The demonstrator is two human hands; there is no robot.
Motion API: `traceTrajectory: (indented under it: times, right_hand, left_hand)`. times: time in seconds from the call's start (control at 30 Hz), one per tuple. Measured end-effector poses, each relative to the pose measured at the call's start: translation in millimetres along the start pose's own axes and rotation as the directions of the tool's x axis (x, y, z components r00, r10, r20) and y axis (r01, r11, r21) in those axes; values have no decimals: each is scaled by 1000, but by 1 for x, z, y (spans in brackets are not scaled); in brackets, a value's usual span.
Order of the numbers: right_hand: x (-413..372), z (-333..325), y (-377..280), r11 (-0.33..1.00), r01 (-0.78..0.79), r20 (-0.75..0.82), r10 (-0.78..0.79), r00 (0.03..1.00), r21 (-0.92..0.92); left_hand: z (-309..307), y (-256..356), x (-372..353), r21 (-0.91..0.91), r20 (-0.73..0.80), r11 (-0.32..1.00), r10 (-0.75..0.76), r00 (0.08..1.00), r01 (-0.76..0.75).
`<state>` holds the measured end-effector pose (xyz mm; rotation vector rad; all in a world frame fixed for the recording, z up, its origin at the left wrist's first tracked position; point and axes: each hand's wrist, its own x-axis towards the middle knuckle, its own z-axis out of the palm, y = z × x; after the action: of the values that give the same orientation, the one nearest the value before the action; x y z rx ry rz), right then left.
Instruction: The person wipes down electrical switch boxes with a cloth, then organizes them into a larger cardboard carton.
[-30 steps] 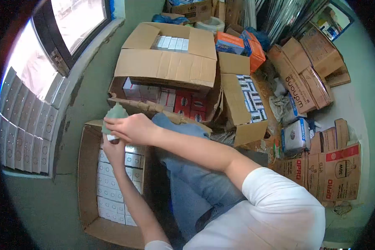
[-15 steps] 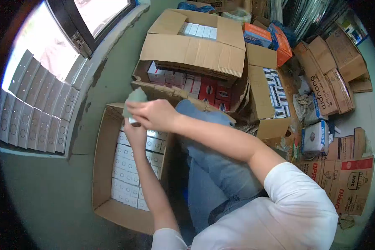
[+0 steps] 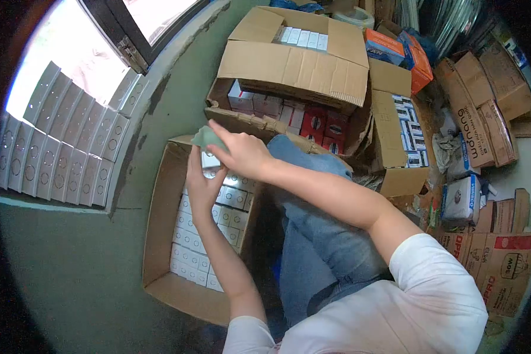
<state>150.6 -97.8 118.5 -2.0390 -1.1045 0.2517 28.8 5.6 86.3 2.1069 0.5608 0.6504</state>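
My left hand holds a small white box from below, above the far end of an open carton. Closed on a pale green cloth, my right hand presses it against the top of that box. Fingers and cloth cover much of the box. Inside the carton, under my forearm, lie rows of white boxes with small round marks on their faces.
On the window sill at left stand stacked white boxes with round marks. A big carton ahead contains white and red boxes. To its right is a carton of blue-and-white packs. More cartons line the right side.
The view has shifted, so the surroundings appear further right. My right fingers and the cloth have tilted across the top of the white box, and my left fingers now show more upright.
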Motion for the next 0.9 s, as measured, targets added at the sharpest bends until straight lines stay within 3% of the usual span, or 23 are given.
traceTrajectory:
  times: [0.07,0.1,0.2,0.3,0.37,0.47,0.6,0.67,0.73,0.77,0.8,0.9]
  right_hand:
    - [4,1,3,996,-76,70,72,995,49]
    - [7,1,6,995,-59,81,53,995,83]
    - [5,-1,12,990,-68,97,56,994,125]
    - [5,-3,9,971,-46,28,40,999,234]
    - [14,-6,10,910,-74,-8,84,996,409]
    - [22,-5,22,656,-282,183,217,959,700]
    - [23,-14,23,550,-403,270,310,912,731]
    - [24,-22,20,501,-447,321,320,891,741]
    - [28,-22,26,439,-407,320,262,911,801]
    - [29,-23,30,370,-433,369,232,900,822]
    - [30,-23,32,298,-459,416,200,887,837]
    - [35,-11,41,630,-392,368,177,913,671]
  left_hand:
    - [3,-1,-1,173,-125,977,148,981,-126]
    - [5,-1,1,148,-150,983,133,980,-110]
    - [10,3,-2,-70,-156,991,-123,980,113]
    - [23,-14,3,-198,-296,980,-62,953,3]
    - [31,-18,1,-217,-425,974,-35,905,-64]
    - [57,-41,7,-416,-516,893,-79,853,-170]
    - [57,-40,4,-560,-277,825,-104,955,-72]
    - [53,-40,2,-394,-223,913,-202,954,102]
    - [42,-29,3,-75,-212,989,-140,967,126]
    - [37,-24,0,187,-223,974,-84,971,127]
    - [33,-25,-1,219,-198,969,-74,977,117]
    - [26,-29,-4,243,-140,962,-90,986,122]
